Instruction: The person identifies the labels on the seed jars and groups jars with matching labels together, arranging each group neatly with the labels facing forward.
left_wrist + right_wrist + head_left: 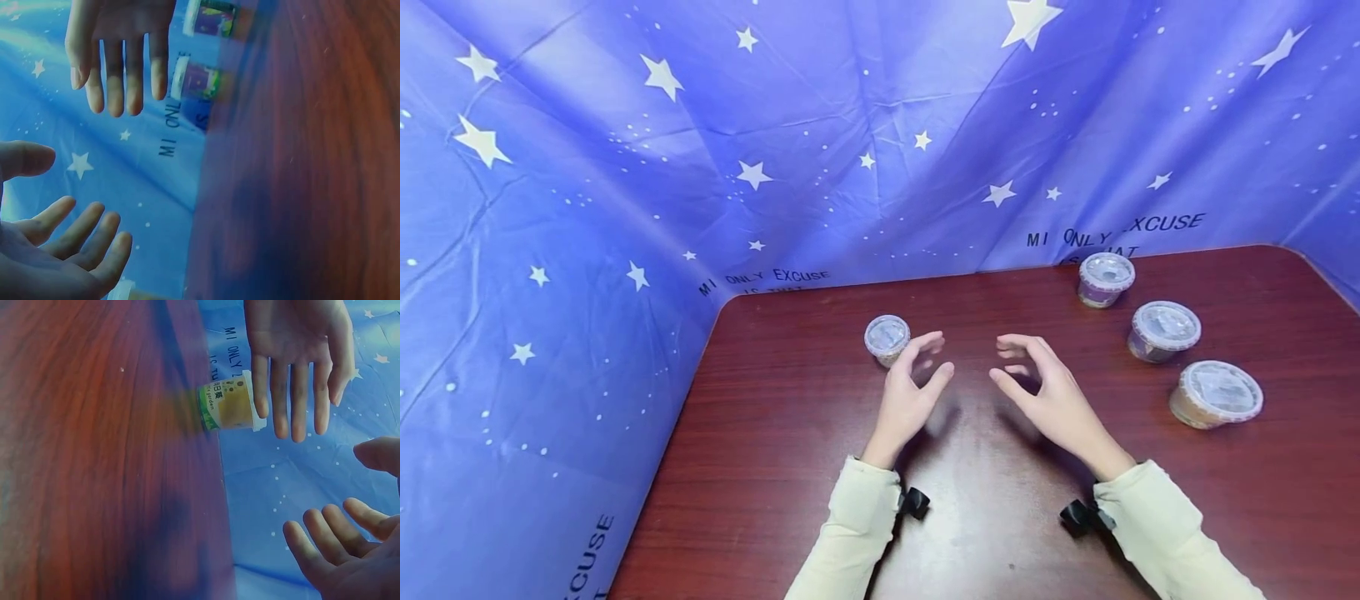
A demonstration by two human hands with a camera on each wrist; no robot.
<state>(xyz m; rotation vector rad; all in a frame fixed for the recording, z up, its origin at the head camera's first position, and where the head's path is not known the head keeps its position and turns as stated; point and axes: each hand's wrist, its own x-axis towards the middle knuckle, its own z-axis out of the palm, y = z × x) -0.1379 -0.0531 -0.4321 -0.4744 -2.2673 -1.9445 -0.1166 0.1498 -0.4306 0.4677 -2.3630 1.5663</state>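
Both hands hover above the table, palms facing each other, with a gap between them. The left hand has relaxed, slightly bent fingers and holds nothing. Just beyond it stands a small lidded tub, partly hidden by the fingers; the right wrist view shows its yellow and green printed side. My right hand is likewise loosely bent and holds nothing. To its right, three more lidded tubs stand in a slanting row: a purple one at the back, a dark one in the middle and a yellowish one nearest.
The dark red wooden table has rounded back corners. A blue curtain with white stars and lettering hangs behind it and along the left side. Black wrist-worn devices sit at the cuffs of the pale sleeves.
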